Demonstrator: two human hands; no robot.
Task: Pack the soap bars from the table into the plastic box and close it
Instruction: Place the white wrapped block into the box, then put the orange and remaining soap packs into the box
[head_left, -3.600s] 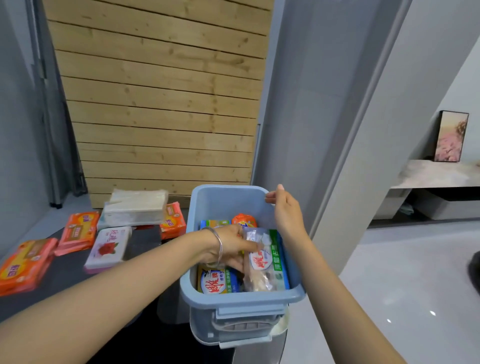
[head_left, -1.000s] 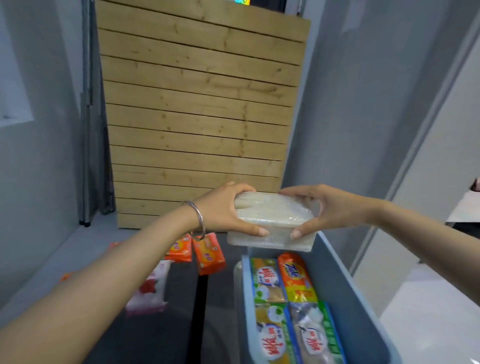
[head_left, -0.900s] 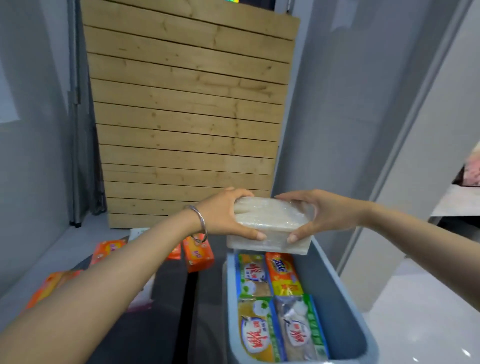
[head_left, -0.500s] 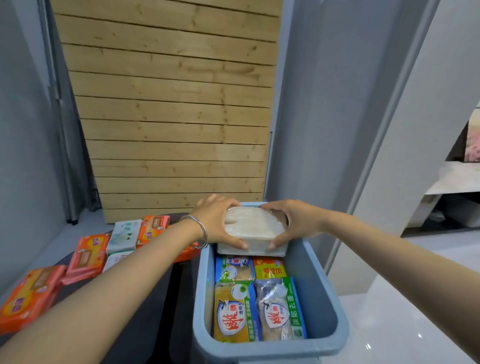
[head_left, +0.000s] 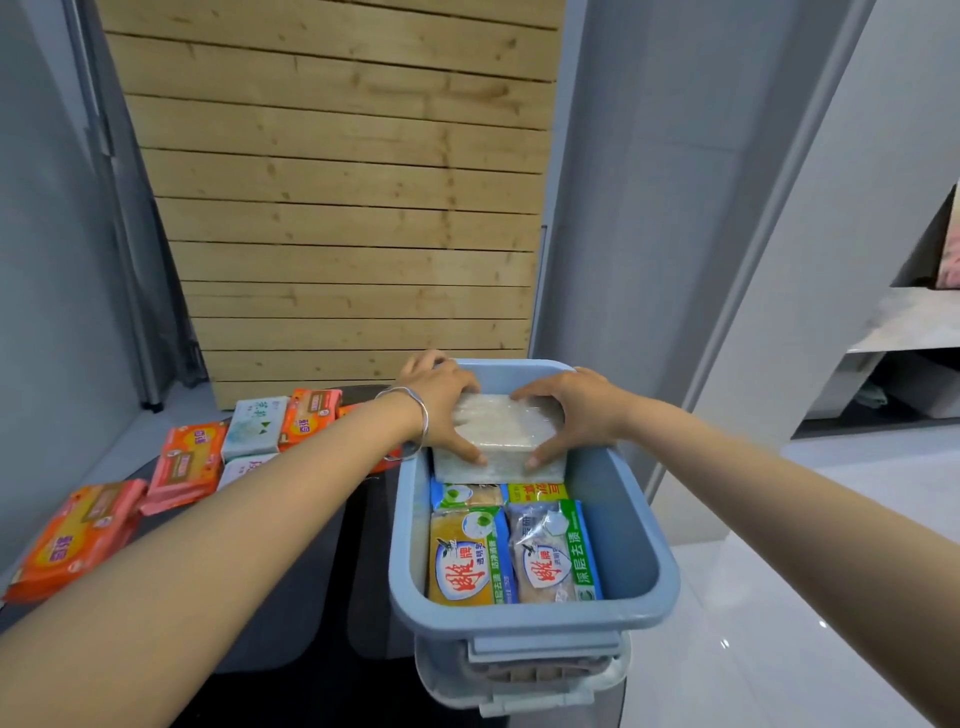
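Clear-wrapped soap pack (head_left: 501, 441) has come down from mid-air into the plastic box (head_left: 626, 525), 12 o'clock end. My left hand (head_left: 441, 410) and right hand (head_left: 571, 415) both clamp its sides. Plenty of orange bars (head_left: 182, 467) at 9 o'clock wait, so no closing yet.

Both bare forearms reach forward and converge, the left hand (head_left: 441, 410) and the right hand (head_left: 571, 410) facing each other, palms down. Each grips one end of the wrapped soap pack (head_left: 506, 436), thumb on its near face and fingers curled over the top (a silver bangle (head_left: 417, 422) circles the left wrist).
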